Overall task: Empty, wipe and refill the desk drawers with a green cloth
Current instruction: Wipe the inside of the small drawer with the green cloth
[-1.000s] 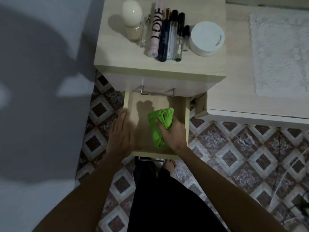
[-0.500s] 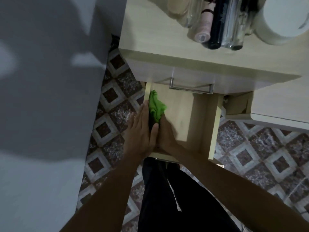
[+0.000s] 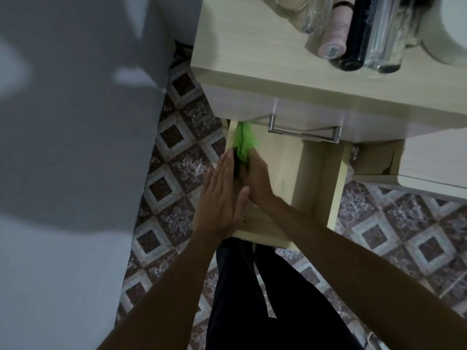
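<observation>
- Since a second ago the green cloth [image 3: 244, 142] has travelled from the middle of the open drawer [image 3: 290, 178] to its far left corner, just under the closed drawer above, and the head camera has come nearer the desk [image 3: 252, 41].
- One right hand [image 3: 255, 176] presses the bunched cloth against the drawer's left inner wall. Its fingers curl around the cloth, probably to scrub the corner where dust gathers.
- One left hand [image 3: 221, 198] lies flat with straight fingers along the outside of that same wall, gripping nothing. It seems to brace the drawer so it does not slide or twist under the wiping.
- The two hands touch, with the thin side wall between them.
- Apart from the cloth, the drawer shows only bare wood, so emptying looks finished and wiping is in hand.
- One metal handle [image 3: 304, 131] shows on the closed drawer above.
- Standing on the desk top are about four slim bottles [image 3: 353, 46] and part of one white jar [image 3: 449, 31], likely set aside for refilling; cropping makes the count unsure.
</observation>
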